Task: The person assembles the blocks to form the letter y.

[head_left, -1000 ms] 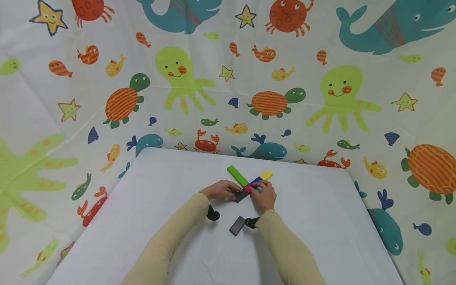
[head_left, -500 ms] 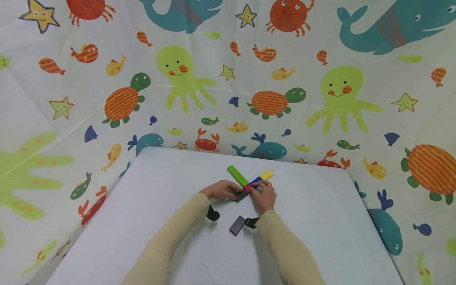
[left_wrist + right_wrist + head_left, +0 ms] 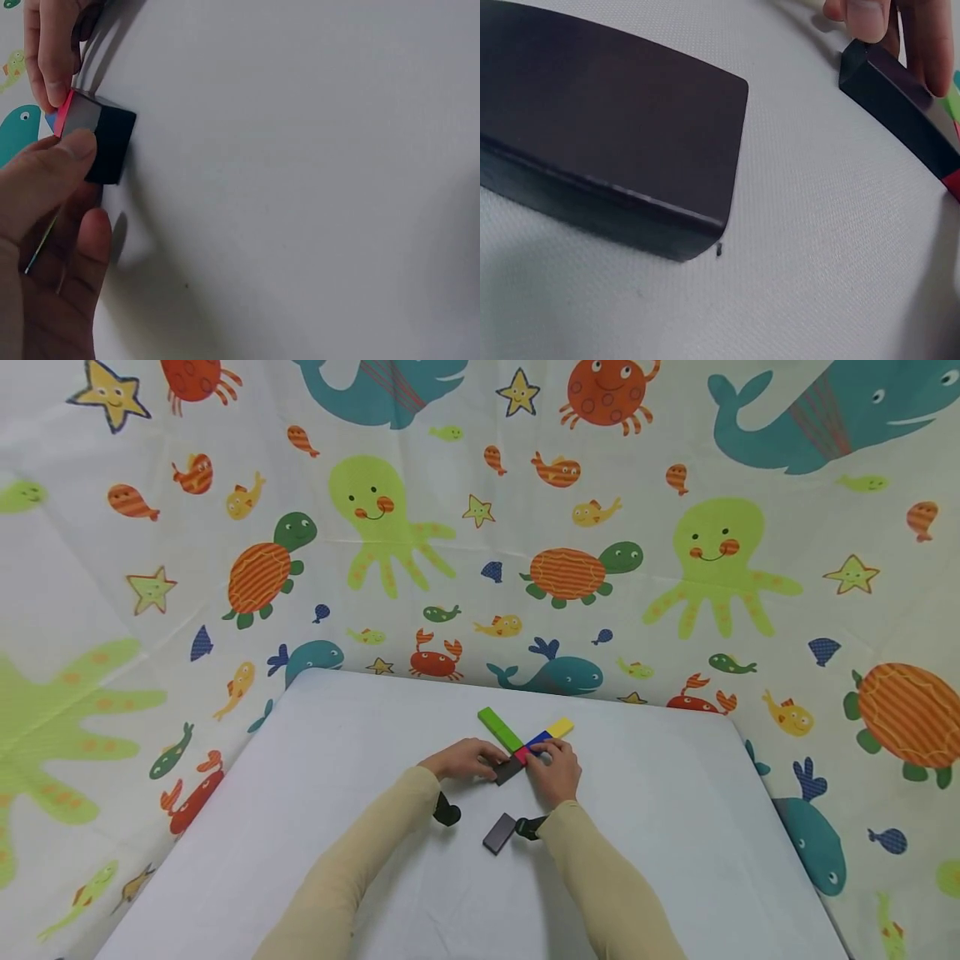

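My left hand [image 3: 465,760] grips a black block [image 3: 510,771], its thumb on the block in the left wrist view. A small red block [image 3: 521,755] touches that block's far end. Beyond the red one, a blue block [image 3: 537,741] and a yellow block [image 3: 562,727] continue the slanted row. My right hand [image 3: 557,773] pinches the blue block near where it meets the red one; its fingers partly cover both. From the red block, a long green block [image 3: 499,730] slants away to the back left. Nearer me lies a second black block [image 3: 499,834], large in the right wrist view.
All the blocks lie on a white-covered table [image 3: 352,727]. A patterned cloth [image 3: 480,552] with sea animals hangs behind it and at the sides. Dark wrist-worn cameras sit under both wrists, the right one [image 3: 529,828] close beside the loose black block.
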Action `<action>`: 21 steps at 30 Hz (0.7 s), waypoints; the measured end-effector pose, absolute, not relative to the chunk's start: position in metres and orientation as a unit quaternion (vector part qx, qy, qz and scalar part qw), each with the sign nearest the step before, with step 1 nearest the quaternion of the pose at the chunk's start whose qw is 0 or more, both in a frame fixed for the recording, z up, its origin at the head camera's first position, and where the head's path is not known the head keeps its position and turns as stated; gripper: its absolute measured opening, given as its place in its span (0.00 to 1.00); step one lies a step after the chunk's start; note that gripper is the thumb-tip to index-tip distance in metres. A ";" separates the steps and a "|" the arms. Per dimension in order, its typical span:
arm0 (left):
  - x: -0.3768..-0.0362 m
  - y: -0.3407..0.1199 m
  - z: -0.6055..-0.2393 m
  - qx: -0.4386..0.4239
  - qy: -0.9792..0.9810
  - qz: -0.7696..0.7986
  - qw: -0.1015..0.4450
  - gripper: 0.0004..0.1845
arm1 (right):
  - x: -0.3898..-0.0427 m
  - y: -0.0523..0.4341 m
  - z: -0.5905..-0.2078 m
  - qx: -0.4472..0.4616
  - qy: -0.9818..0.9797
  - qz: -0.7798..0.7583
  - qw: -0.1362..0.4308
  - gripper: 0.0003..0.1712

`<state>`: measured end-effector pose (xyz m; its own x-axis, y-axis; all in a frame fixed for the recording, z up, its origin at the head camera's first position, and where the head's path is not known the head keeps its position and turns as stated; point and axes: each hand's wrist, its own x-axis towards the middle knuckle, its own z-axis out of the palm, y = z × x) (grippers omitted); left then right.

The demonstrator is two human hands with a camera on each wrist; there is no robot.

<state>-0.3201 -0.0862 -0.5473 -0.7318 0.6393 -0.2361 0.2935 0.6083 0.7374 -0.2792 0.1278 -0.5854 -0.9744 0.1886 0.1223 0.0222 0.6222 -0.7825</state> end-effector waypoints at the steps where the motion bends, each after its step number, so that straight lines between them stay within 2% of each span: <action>1: -0.320 -0.087 -0.547 0.270 0.861 0.354 0.244 0.21 | -0.279 0.128 -0.585 -0.058 -0.895 0.431 0.097 0.15; 10: -0.300 -0.101 -0.543 0.270 0.842 0.421 0.201 0.23 | -0.282 0.130 -0.586 -0.047 -0.898 0.424 0.105 0.14; 21: -0.247 -0.114 -0.553 0.369 0.806 0.421 0.194 0.23 | -0.280 0.127 -0.586 -0.050 -0.897 0.425 0.107 0.18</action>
